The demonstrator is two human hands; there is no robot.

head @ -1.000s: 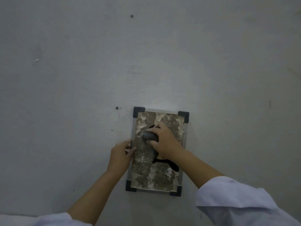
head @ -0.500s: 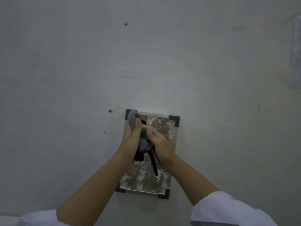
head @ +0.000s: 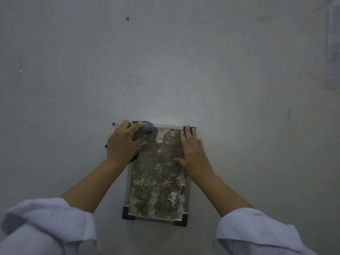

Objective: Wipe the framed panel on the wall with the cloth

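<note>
The framed panel (head: 156, 181) hangs on the wall, a mottled brown and white sheet in a thin metal frame with black corner caps. My left hand (head: 123, 142) grips a bunched grey cloth (head: 144, 130) and presses it on the panel's top left corner. A dark end of the cloth shows below that hand. My right hand (head: 192, 150) lies flat with fingers together along the panel's right edge, fingertips at the top right corner cap, and holds nothing.
The grey wall (head: 165, 61) surrounds the panel. A small screw (head: 127, 18) sits high above it, another (head: 113, 123) just left of the top left corner. A pale sheet (head: 334, 43) hangs at the far right edge.
The cloth passed from my right hand to my left, which carried it up to the top left corner. My right hand let go and moved to the panel's right edge.
</note>
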